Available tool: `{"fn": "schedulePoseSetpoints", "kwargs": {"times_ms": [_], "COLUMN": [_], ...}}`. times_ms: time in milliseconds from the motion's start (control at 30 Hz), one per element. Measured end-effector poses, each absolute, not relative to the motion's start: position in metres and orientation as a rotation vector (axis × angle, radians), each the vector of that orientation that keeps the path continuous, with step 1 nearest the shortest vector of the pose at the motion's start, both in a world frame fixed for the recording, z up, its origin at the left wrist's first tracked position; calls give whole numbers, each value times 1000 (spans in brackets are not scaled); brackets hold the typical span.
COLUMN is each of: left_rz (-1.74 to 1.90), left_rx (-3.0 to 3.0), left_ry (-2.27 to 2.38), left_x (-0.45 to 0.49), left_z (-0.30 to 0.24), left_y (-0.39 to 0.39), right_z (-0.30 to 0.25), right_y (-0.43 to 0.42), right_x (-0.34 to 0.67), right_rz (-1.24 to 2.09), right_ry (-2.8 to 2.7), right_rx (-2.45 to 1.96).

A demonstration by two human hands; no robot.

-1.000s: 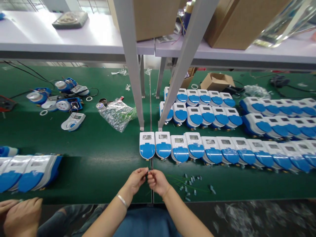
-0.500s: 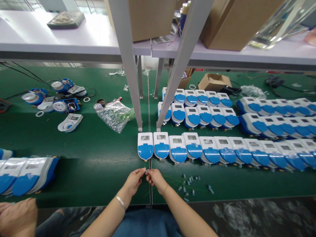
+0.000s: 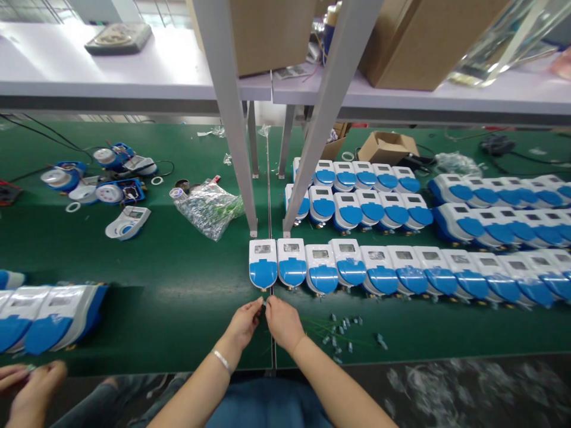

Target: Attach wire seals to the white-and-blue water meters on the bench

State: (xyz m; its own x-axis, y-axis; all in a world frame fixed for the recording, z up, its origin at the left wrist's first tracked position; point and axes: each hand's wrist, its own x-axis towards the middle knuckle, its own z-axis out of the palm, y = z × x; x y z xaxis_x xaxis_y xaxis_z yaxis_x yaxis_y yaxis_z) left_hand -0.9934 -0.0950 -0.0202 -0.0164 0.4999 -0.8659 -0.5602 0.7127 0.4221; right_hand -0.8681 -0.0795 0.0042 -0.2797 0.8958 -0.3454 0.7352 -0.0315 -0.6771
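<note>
In the head view my left hand pinches a small pale-blue meter seal between thumb and fingers. My right hand is closed on the seal from the other side, its fingertips close to those of the left and partly hiding it. Just beyond the fingers stands a white and blue water meter, first in a long row. To the right of my right hand, several loose seals with thin green wires lie scattered on the green table.
Metal shelf posts stand behind the front row. More meters fill the back right. A clear bag of seals and opened meters lie back left. A co-worker's hands are at the lower left, near other meters.
My right hand has turned over, with its back now uppermost and its fingers slightly farther forward. My left hand stays nearly in place. The co-worker's hands have shifted apart.
</note>
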Motion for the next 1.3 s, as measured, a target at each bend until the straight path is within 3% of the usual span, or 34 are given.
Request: {"fn": "schedulePoseSetpoints", "kwargs": {"times_ms": [67, 167, 333, 467, 667, 900, 1300], "left_rz": [855, 869, 868, 857, 864, 879, 913], "left_rx": [-120, -155, -86, 4, -110, -22, -50], "left_ry": [1371, 1357, 1296, 1269, 1354, 1282, 1238], "left_x": [-992, -991, -989, -990, -991, -988, -987], "left_z": [-21, -23, -26, -26, -29, -30, -35], "left_y": [-94, -95, -97, -94, -91, -86, -83], "right_z": [6, 7, 1, -6, -1, 2, -6], "right_y": [-84, -85, -75, -69, -67, -56, -50], "right_x": [-866, -865, -872, -875, -868, -871, -881], "right_rz": [992, 1027, 1736, 2033, 1851, 1890, 2311], "right_ry": [-2284, -2308, -1443, -1119, -1150, -1225, -558], "right_rx": [-1683, -1651, -1812, -1810, -1867, -1798, -1539]}}
